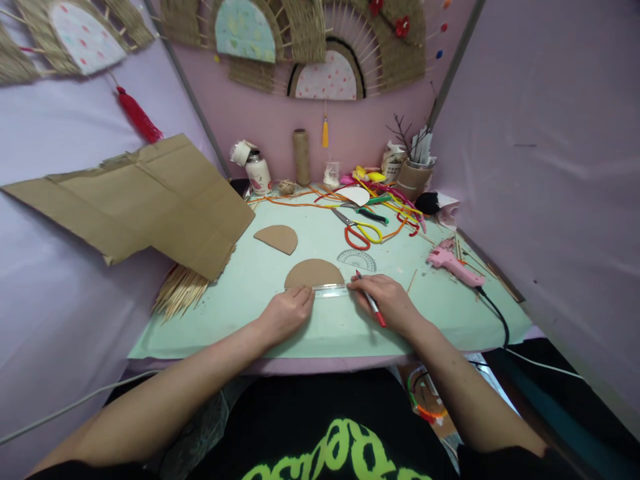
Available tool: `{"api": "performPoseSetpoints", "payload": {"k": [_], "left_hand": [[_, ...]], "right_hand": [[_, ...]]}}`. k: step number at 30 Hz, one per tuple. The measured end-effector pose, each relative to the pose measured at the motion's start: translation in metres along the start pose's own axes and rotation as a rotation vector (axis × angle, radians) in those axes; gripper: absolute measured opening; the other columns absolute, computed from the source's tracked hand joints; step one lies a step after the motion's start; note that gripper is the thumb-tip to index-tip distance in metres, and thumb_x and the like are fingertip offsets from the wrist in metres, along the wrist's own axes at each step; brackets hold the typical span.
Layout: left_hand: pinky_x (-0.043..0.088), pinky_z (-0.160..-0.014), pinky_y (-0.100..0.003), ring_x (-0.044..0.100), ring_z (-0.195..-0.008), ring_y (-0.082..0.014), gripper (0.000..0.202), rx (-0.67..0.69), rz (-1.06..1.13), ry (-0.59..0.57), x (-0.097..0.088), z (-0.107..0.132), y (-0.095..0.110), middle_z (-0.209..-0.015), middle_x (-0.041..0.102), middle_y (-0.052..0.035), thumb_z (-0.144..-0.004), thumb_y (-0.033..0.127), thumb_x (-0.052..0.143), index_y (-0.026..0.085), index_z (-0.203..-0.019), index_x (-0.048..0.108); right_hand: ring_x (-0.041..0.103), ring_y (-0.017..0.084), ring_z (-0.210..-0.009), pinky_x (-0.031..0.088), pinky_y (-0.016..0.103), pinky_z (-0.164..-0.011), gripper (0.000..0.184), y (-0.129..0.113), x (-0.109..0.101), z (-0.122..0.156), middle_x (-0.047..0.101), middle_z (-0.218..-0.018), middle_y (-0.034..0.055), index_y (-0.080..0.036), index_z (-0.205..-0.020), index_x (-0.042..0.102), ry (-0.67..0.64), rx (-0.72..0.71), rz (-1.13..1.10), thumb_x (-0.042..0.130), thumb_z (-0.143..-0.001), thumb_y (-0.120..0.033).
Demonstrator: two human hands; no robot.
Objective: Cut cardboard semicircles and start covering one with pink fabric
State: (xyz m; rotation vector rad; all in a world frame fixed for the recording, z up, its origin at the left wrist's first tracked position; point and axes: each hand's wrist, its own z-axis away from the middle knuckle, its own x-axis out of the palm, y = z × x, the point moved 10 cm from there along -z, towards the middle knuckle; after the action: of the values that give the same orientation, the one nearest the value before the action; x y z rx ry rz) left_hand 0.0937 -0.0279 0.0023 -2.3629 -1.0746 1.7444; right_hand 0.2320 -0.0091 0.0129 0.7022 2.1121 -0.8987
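A clear ruler (330,291) lies along the straight edge of a brown cardboard half-circle (314,272) on the table. My left hand (287,312) has its fingers closed on the ruler's left end. At the ruler's right end is my right hand (383,300), with a red marker (376,310) held in its fingers, the red end slanting down toward me. Its fingertips touch or nearly touch the ruler; I cannot tell which. Just beyond that hand lies a clear protractor (357,260). A second cardboard half-circle (277,238) rests farther back on the left.
Scissors (357,230) with red and yellow handles lie behind the protractor. A pink glue gun (455,263) sits on the right, its cord trailing off the edge. A large cardboard sheet (150,200) and bamboo sticks (181,291) occupy the left. Colourful pipe cleaners (400,200) clutter the back.
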Motion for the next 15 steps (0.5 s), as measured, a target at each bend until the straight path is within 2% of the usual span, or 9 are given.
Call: {"api": "performPoseSetpoints", "payload": {"k": [8,15], "left_hand": [[0.060,-0.071,-0.034,0.068,-0.088,-0.0225,0.028,-0.008,0.077,-0.044,0.0067,0.0028,-0.0014,-0.098,0.070,-0.0171,-0.088,-0.001,0.041,0.004,-0.107,0.062],[0.059,-0.070,-0.032,0.067,-0.087,-0.0225,0.027,-0.025,0.064,-0.080,0.0087,0.0019,-0.0020,-0.097,0.069,-0.0170,-0.089,-0.001,0.041,0.004,-0.102,0.063]], "right_hand": [[0.071,0.019,-0.086,0.050,0.031,-0.080,0.017,0.0004,-0.0024,0.0026,0.075,-0.095,0.0076,-0.019,-0.098,0.066,0.058,-0.040,-0.025,0.054,-0.088,-0.011],[0.071,0.020,-0.087,0.049,0.032,-0.081,0.019,0.0017,-0.0003,0.0042,0.075,-0.094,0.0072,-0.018,-0.098,0.066,0.062,-0.033,-0.032,0.054,-0.086,-0.008]]}}
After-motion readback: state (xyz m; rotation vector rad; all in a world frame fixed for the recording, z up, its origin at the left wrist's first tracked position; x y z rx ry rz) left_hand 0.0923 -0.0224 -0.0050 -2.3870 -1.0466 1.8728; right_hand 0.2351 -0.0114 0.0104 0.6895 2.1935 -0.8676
